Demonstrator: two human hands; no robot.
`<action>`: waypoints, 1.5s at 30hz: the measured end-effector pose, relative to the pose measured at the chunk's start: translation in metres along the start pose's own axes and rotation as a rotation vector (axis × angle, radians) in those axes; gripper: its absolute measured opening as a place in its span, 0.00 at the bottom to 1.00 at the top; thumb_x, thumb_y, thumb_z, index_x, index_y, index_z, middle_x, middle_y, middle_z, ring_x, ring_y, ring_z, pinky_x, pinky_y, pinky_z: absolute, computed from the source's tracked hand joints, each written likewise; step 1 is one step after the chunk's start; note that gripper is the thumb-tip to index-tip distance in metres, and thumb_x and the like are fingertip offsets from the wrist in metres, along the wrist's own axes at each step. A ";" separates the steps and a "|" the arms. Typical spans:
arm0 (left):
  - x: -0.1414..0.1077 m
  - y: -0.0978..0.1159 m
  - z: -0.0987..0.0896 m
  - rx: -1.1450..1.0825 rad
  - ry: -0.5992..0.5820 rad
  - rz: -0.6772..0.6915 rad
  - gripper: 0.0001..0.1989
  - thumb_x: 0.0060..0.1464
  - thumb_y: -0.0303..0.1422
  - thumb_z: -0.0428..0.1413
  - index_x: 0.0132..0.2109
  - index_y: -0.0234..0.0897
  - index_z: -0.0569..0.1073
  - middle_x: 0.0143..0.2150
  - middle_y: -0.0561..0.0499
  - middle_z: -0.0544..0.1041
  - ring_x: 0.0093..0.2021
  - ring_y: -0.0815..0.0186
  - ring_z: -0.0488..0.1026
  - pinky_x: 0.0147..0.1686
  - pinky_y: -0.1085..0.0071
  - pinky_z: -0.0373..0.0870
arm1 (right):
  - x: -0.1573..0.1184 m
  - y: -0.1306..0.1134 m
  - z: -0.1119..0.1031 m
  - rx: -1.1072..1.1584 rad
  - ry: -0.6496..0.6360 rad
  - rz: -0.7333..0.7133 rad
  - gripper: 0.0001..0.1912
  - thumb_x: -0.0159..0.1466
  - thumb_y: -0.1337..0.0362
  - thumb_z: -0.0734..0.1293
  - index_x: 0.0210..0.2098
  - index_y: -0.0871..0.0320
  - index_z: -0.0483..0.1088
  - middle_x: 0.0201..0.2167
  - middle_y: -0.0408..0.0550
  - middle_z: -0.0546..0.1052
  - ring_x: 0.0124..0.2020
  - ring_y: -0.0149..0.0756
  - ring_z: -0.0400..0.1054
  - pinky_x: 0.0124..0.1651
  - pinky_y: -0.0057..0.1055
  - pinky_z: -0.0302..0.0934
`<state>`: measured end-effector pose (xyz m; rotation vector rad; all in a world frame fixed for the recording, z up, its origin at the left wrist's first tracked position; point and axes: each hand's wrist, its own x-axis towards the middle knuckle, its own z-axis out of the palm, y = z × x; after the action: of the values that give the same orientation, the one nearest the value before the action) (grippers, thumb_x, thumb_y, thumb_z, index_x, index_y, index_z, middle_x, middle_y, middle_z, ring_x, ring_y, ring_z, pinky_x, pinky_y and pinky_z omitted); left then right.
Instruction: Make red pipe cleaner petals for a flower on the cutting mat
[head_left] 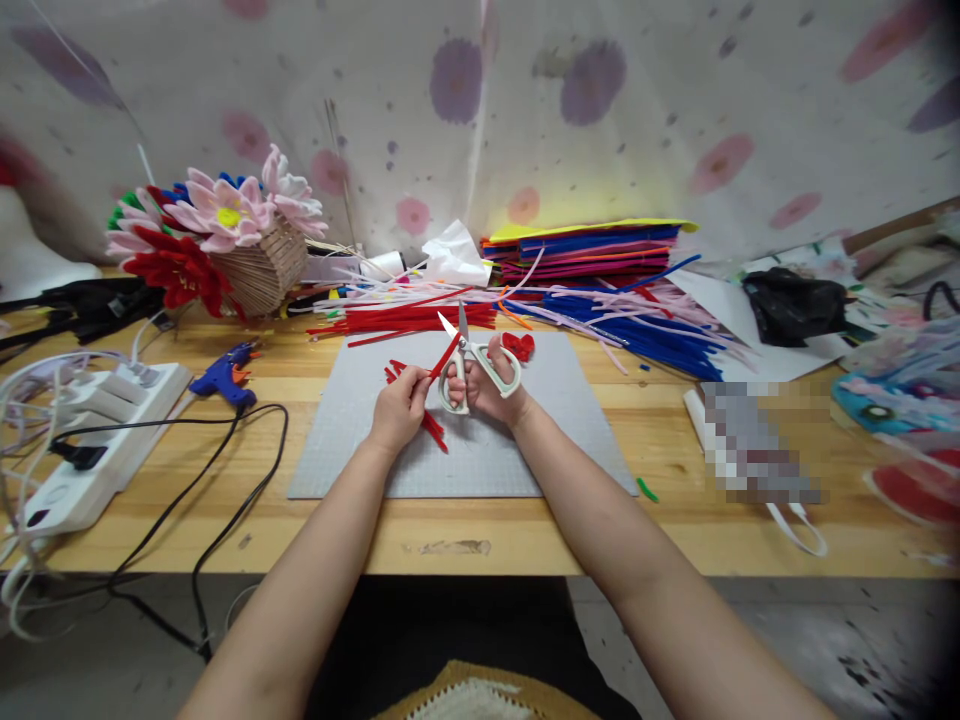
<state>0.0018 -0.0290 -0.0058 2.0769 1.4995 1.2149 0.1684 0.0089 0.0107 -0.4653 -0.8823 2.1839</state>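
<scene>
My left hand [401,405] pinches a red pipe cleaner [445,357], whose upper end slants up to the right toward the scissors. White-handled scissors [463,345] are in my right hand [491,385], fingers through the loops and blades spread, pointing away from me. The pipe cleaner's tip lies close by the blades; whether it touches them I cannot tell. Under my left hand several cut red pipe cleaner pieces [433,432] rest on the grey cutting mat [480,470]. A curled red piece [519,347] sits just beyond my right hand.
Behind the mat lie loose red pipe cleaners [420,318] and blue ones [637,325]. A blue glue gun [227,375], its black cord and a white power strip [112,460] are at left. Pipe-cleaner flowers fill a woven basket [262,268]. A green snippet [646,489] lies right.
</scene>
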 end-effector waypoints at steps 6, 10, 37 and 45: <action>-0.001 -0.002 -0.002 -0.009 0.070 -0.049 0.09 0.56 0.36 0.44 0.34 0.39 0.66 0.25 0.55 0.67 0.26 0.71 0.64 0.30 0.74 0.62 | -0.002 -0.013 -0.006 -0.051 0.119 -0.042 0.36 0.50 0.32 0.48 0.24 0.59 0.64 0.14 0.40 0.60 0.16 0.27 0.56 0.21 0.26 0.55; 0.004 -0.007 -0.015 -0.018 0.159 -0.048 0.10 0.56 0.35 0.43 0.38 0.38 0.66 0.31 0.52 0.70 0.33 0.69 0.68 0.36 0.72 0.65 | -0.015 -0.031 -0.018 -0.119 0.167 -0.136 0.37 0.50 0.32 0.47 0.27 0.59 0.65 0.19 0.46 0.66 0.23 0.32 0.62 0.29 0.31 0.60; 0.085 -0.038 -0.028 0.657 -0.153 -0.095 0.15 0.50 0.34 0.46 0.42 0.36 0.72 0.44 0.42 0.71 0.46 0.55 0.66 0.44 0.61 0.63 | -0.027 -0.051 -0.069 -0.006 0.474 -0.580 0.27 0.55 0.38 0.52 0.24 0.55 0.63 0.20 0.43 0.66 0.24 0.31 0.63 0.31 0.32 0.63; 0.098 -0.066 -0.027 0.825 -0.257 -0.201 0.14 0.51 0.28 0.43 0.41 0.32 0.70 0.42 0.35 0.69 0.45 0.51 0.65 0.41 0.58 0.62 | -0.026 -0.050 -0.062 -0.049 0.466 -0.560 0.16 0.56 0.50 0.62 0.25 0.56 0.61 0.18 0.40 0.66 0.23 0.28 0.64 0.31 0.29 0.62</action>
<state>-0.0510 0.0785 0.0111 2.3179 2.2401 0.2236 0.2447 0.0423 0.0043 -0.6305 -0.6996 1.4658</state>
